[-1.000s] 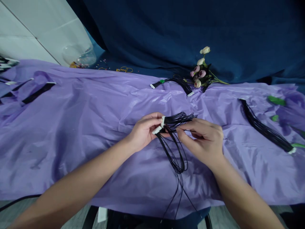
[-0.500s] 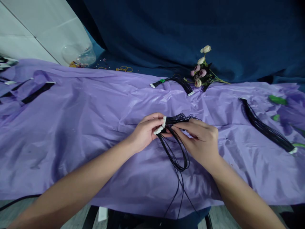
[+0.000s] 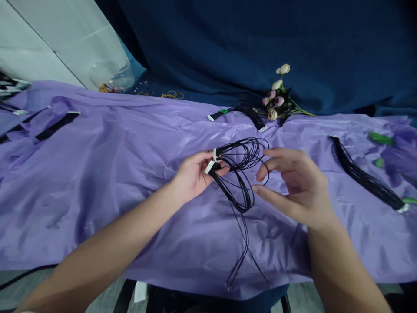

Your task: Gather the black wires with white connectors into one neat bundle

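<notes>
Near the middle of the table, my left hand [image 3: 195,174] grips a black wire harness [image 3: 243,154] at its two white connectors. One white connector [image 3: 209,167] sits just below the other, and the black wires loop out to the right. Several loose wire ends hang down toward the table's front edge. Right of the loops, my right hand [image 3: 293,184] is open, thumb and fingers apart. Its fingertips are close to the outer wire loops; whether they touch cannot be made out.
Purple plastic sheeting [image 3: 130,182] covers the table. Another black harness [image 3: 247,114] lies at the back by artificial flowers [image 3: 276,98], one more harness [image 3: 365,176] at right, and several bundles [image 3: 57,127] at left. A clear plastic container [image 3: 112,76] and yellow rubber bands [image 3: 173,94] are behind.
My right hand has let go of the wires and moved right, its fingers spreading. The harness loops have fanned out, and my left hand has shifted slightly left with the connectors.
</notes>
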Demonstrator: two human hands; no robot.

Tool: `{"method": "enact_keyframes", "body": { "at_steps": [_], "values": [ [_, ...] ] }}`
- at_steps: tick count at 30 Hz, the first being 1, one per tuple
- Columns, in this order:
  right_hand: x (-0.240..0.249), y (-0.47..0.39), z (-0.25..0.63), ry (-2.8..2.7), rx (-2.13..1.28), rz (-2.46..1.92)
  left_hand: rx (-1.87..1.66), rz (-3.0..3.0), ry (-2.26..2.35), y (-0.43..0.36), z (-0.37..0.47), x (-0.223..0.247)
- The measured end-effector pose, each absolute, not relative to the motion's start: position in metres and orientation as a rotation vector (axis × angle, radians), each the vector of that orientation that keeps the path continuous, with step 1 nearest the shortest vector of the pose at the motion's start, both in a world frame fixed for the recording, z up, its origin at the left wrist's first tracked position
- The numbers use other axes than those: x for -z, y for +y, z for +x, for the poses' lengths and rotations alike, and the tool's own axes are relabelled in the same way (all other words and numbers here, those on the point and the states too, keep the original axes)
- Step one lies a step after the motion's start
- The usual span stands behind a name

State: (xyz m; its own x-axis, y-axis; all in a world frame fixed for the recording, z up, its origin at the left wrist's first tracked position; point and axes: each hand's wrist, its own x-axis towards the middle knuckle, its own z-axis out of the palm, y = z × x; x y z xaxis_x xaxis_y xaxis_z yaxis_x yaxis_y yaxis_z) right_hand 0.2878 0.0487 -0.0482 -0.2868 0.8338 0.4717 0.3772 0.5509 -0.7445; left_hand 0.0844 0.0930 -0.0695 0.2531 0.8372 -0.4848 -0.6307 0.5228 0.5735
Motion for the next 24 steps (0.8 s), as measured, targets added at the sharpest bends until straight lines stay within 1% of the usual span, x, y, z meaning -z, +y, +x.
{"method": "enact_keyframes", "body": {
  "at_steps": [3,7,16,24],
  "values": [
    [0.046,0.053,0.29,-1.984,-0.775,-0.847,-1.014,0.232,0.876,0.095,0.084,0.065],
    [0.047,0.057,0.287,-2.08,-0.789,-0.758,-1.005,0.206,0.898,0.095,0.084,0.062],
    [0.051,0.055,0.276,-1.75,-0.432,-1.001,-0.929,0.332,0.827,0.09,0.086,0.066],
    [0.058,0.057,0.265,-1.61,-0.27,-1.137,-0.909,0.403,0.805,0.087,0.085,0.072]
  ]
}}
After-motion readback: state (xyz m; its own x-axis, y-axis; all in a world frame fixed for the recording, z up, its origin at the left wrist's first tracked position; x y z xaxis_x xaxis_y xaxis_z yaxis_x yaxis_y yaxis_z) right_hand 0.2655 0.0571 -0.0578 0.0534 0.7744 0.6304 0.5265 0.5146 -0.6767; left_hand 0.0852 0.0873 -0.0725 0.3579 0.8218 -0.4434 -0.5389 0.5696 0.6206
